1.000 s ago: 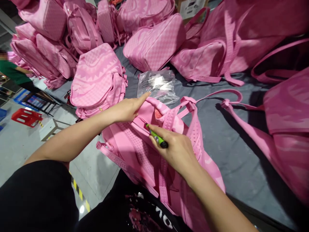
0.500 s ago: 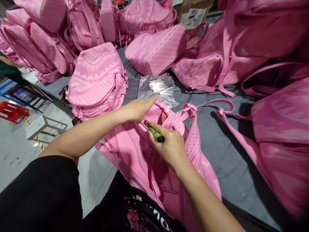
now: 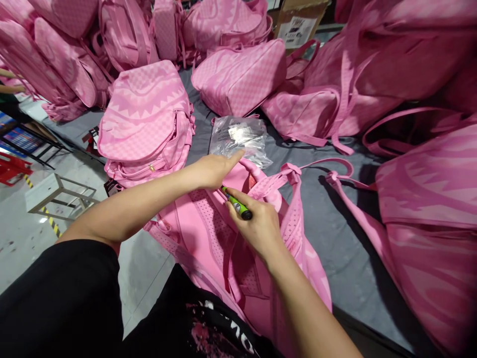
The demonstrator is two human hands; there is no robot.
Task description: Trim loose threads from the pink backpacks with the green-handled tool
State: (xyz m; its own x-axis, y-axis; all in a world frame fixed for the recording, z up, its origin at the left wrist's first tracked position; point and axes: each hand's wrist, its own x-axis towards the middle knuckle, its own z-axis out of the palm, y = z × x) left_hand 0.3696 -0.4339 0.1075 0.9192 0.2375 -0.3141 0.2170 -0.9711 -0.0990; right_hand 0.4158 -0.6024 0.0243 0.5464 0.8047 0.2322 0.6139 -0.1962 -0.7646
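A pink backpack (image 3: 194, 223) leans toward me at the table's edge, its padded mesh back and straps facing up. My left hand (image 3: 216, 170) is closed on its upper edge, with one finger stretched out and the others largely hidden. In my right hand (image 3: 259, 221) is a green pen-shaped tool (image 3: 237, 206) with a black end, gripped between thumb and fingers. Its tip points at the fabric just beside my left hand; the exact contact is hidden. Just beyond lies a clear plastic bag (image 3: 240, 139) with pale contents.
Another pink backpack (image 3: 147, 114) lies at the left, and a large one (image 3: 428, 199) stands at the right. More pink bags (image 3: 238, 74) fill the back of the grey-covered table (image 3: 320, 248). A cardboard box (image 3: 298, 25) is behind them. On the floor stands a stool (image 3: 44, 194).
The view has shifted slightly, so the surroundings sit a little differently in it. Both hands keep the same hold and position on the backpack.
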